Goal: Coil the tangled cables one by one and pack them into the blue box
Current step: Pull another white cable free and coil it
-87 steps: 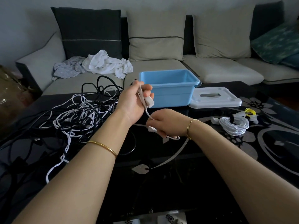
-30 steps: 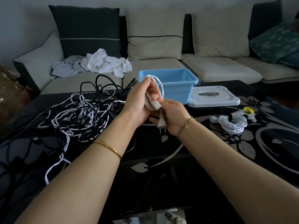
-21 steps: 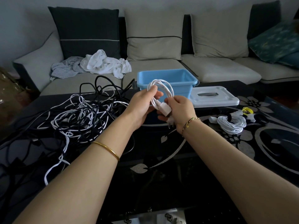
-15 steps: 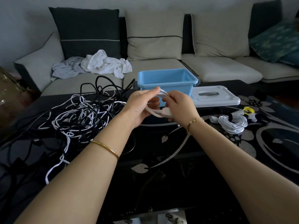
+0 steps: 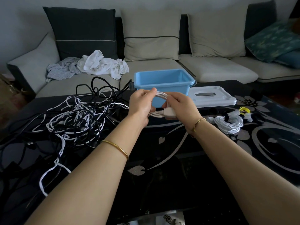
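Now the white cable coil (image 5: 159, 95), an upright loop moments ago, is pulled flat between both hands, held above the table (image 5: 178, 159) just in front of the blue box (image 5: 170, 89). The left hand (image 5: 142, 103) has a pinching grip on one end; the right hand (image 5: 181, 108) has its grip curled round the other, with the white plug (image 5: 169, 113) beneath. The tangle of black and white cables (image 5: 78, 117) sprawls to the left; a lid (image 5: 211, 99) and a finished bundle (image 5: 228, 124) lie to the right.

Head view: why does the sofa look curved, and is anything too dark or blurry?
In the head view, the wide lens bows the sofa and stretches the edges; the room is dim, so black cables fade into the glossy black table; the left hand, right hand and white cable look sharp.
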Demonstrator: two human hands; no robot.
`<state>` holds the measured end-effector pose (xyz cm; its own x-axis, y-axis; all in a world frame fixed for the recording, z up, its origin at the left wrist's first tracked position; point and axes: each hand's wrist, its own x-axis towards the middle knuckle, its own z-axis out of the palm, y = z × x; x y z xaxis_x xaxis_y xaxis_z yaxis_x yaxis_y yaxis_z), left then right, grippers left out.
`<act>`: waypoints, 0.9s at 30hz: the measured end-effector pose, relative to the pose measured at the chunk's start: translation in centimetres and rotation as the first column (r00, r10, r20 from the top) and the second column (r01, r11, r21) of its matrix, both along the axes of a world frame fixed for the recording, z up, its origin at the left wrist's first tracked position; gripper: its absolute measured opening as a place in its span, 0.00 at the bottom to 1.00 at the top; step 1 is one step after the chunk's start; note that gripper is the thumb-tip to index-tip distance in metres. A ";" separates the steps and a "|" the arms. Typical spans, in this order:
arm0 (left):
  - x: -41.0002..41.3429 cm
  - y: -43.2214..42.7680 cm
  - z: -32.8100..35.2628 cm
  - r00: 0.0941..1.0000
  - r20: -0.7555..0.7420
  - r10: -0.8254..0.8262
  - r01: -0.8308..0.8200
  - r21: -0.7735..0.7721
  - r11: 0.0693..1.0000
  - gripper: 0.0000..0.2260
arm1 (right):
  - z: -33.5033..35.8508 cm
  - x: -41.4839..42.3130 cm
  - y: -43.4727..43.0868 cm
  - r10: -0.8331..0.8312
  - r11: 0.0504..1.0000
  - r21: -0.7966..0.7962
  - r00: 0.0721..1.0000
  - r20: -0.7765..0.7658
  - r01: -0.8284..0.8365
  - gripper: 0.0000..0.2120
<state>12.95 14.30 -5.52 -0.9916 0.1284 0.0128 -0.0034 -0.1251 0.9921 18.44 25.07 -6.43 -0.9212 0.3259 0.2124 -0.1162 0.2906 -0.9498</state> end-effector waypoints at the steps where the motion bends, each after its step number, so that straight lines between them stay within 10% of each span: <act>1: -0.1 0.2 0.0 1.000 -0.009 0.017 -0.017 -0.002 1.000 0.13 | 0.1 0.4 0.2 0.055 0.986 -0.157 0.998 0.024 -0.051 0.11; 7: -0.3 1.8 -0.1 0.999 0.039 0.025 -0.027 0.061 0.998 0.12 | -0.7 1.4 1.6 0.261 0.939 -0.218 0.964 -0.060 -0.268 0.11; 18: 0.6 7.5 -1.3 0.991 0.079 -0.108 0.116 -0.095 0.989 0.13 | -2.7 3.7 5.7 0.085 0.973 -0.217 0.996 0.035 -0.075 0.11; 27: 1.2 10.3 -2.4 0.966 -0.077 -0.246 0.220 -0.250 0.943 0.09 | -3.6 5.0 8.3 -0.109 0.945 0.319 0.989 0.101 0.072 0.14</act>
